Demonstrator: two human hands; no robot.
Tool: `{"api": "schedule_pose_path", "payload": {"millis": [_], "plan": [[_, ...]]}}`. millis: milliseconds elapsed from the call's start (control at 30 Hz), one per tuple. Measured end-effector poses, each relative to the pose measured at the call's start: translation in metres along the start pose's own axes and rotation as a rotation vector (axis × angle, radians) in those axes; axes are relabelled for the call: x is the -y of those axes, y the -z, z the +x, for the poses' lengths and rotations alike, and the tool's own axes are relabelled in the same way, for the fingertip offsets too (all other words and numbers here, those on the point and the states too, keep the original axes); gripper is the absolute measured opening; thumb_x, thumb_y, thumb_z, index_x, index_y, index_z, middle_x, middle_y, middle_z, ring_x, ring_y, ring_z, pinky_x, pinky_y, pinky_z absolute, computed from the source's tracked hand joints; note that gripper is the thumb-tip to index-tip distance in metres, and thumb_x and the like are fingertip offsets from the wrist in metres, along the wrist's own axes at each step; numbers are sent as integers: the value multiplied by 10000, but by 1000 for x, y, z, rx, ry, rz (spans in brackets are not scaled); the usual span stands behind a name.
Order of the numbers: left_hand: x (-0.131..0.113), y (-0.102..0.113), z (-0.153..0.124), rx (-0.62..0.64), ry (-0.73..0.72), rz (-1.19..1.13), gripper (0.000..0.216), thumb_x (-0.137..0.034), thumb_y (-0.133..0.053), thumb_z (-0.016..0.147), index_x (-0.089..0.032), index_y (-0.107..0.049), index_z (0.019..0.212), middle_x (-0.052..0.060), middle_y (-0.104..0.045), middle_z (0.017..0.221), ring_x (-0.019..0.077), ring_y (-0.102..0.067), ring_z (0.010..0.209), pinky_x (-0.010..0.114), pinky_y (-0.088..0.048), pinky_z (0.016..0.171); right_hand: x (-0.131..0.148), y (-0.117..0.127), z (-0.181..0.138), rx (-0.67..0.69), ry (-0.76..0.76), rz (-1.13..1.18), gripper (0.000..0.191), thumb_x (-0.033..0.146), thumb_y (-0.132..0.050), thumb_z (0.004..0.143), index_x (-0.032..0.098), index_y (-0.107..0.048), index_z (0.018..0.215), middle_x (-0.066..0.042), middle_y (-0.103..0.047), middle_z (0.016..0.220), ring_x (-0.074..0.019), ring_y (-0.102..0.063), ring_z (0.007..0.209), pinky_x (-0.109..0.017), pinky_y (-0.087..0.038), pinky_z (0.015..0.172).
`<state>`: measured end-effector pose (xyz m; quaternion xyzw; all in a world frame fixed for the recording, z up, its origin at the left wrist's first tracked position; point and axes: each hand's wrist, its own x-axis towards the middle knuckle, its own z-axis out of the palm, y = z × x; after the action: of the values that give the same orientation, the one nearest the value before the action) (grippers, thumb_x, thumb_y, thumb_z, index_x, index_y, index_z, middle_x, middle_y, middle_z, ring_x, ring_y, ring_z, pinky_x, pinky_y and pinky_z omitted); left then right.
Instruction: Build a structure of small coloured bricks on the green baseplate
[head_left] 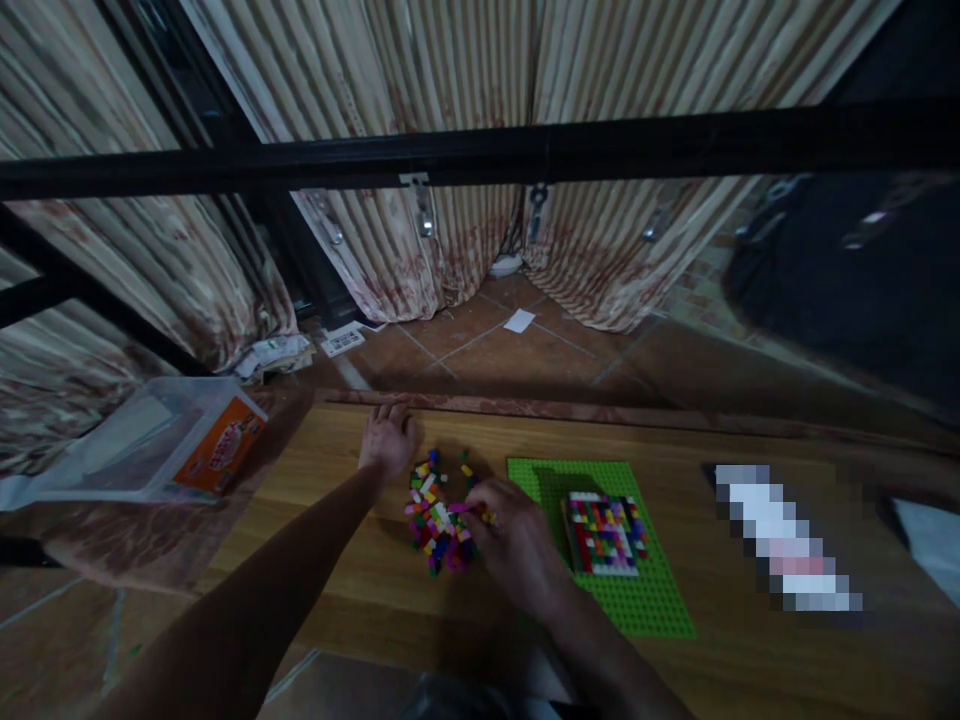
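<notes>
Loose toy bricks (437,515) in many colours lie in a pile on the wooden table (345,590). My right hand (514,535) is at the pile's right side, thumb and fingers pinched on a magenta toy brick (457,507). Part of the pile is hidden behind this hand. My left hand (386,442) rests on the tabletop near the far edge, just beyond the pile, fingers lying on the wood and holding nothing. To the right, a green baseplate (652,600) carries a multicoloured block of bricks (607,535) with white bricks along two edges.
A clear plastic box (135,440) with an orange label stands left of the table. A blurred-out item (784,540) lies on the table's right part. A dark metal bar (480,150) crosses in front of striped curtains (450,80). White paper (519,320) lies on the tiled floor.
</notes>
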<state>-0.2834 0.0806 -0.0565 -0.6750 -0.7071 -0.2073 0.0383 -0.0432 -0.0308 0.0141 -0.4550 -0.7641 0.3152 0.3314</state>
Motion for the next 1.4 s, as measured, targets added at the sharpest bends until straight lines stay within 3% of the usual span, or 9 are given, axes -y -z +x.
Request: {"api": "schedule_pose_path", "payload": {"millis": [167,367,533,933,1400], "plan": [[3,-1,2,3,-16,8,392,-324,-395,879,-165,-576,1188,116,-604,1198,270,-508,1160,411,-367,1056,-1,31,-40,-131,-86,148,90,211,-578,881,235,-663,865,-6,-686,835,-160,-639,796,-257,-480,705],[7,-4,4,2,-30,31,401,-354,-367,883,-169,-584,1165,115,-602,1199,274,-503,1156,424,-377,1044,-40,67,-70,-366,-251,38,200,325,-560,909,257,-691,1044,-45,-696,1052,-197,-657,942,-312,-516,802],[7,-2,6,13,-32,67,405,-369,-353,883,-145,-603,1111,129,-617,1143,280,-510,1133,422,-383,1038,-65,87,-74,-490,-292,-118,243,344,-531,913,203,-696,1022,-83,-701,1000,-223,-658,902,-356,-519,794],[12,-5,8,5,-58,66,387,-376,-377,871,-166,-591,1115,122,-613,1163,276,-507,1150,435,-374,1044,-73,80,-64,-474,-280,-497,225,277,-523,909,201,-717,995,-81,-732,914,-265,-616,855,-411,-425,807],[11,-3,7,36,-33,52,412,-380,-366,872,-138,-589,1121,143,-609,1157,282,-501,1156,433,-373,1050,-90,108,-45,-263,-95,-300,172,216,-549,900,227,-721,900,-50,-711,927,-228,-591,924,-370,-459,831]]}}
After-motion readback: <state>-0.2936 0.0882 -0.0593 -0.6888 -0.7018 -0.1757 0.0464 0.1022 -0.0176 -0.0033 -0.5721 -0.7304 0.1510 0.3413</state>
